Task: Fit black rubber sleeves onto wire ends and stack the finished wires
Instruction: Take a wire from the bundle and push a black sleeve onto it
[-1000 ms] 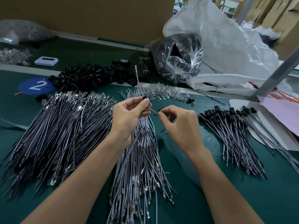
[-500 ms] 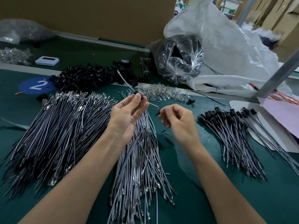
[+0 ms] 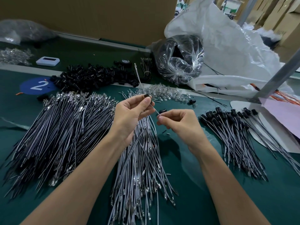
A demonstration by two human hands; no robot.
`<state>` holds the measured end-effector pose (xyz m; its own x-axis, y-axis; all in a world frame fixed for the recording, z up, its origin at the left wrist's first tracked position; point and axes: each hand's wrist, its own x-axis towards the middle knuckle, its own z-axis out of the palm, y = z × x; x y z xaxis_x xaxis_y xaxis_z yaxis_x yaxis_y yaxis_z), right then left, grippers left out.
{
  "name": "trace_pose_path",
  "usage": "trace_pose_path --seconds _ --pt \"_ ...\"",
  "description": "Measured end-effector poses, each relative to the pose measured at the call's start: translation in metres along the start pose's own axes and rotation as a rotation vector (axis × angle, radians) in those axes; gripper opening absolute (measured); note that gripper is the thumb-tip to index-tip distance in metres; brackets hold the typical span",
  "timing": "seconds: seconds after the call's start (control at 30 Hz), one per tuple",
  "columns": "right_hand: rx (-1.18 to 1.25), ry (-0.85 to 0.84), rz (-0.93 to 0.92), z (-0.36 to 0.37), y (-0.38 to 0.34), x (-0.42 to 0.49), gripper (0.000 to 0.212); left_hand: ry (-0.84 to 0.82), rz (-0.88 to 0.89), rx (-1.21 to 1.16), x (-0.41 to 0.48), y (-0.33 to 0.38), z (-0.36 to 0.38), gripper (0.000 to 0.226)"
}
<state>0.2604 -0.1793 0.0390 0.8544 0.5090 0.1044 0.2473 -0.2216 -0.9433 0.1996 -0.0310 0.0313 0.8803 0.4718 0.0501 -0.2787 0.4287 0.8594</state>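
Since half a second earlier, the wire [image 3: 140,80] had tipped more upright, and the right hand [image 3: 180,124] had taken its near end in a thumb-and-finger pinch. I saw the left hand [image 3: 131,114] pinching the black rubber sleeve [image 3: 146,96] threaded on that wire, above the pile of bare wires [image 3: 142,159]. Finished wires [image 3: 235,137] lay stacked to the right on the green table [image 3: 186,176], with loose sleeves [image 3: 97,77] heaped beyond.
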Motion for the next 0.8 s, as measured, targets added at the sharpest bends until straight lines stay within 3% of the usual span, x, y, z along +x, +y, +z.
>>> trace_pose_path --seconds 0.2,0.4,0.53,0.8 --pt "-0.338 0.034 -0.313 0.008 0.003 -0.006 0.012 0.062 -0.029 -0.036 0.003 0.003 -0.004 0.008" --pt "-0.527 -0.006 -0.346 0.007 0.009 -0.005 0.014 0.084 -0.022 -0.042 0.003 0.002 -0.004 0.011" --pt "-0.408 0.028 -0.361 0.006 0.003 -0.005 0.006 0.067 -0.012 -0.039 0.002 0.004 -0.003 0.009" --pt "-0.084 -0.071 -0.038 0.002 -0.009 -0.006 0.033 -0.009 -0.011 -0.042 -0.001 0.005 -0.002 0.021"
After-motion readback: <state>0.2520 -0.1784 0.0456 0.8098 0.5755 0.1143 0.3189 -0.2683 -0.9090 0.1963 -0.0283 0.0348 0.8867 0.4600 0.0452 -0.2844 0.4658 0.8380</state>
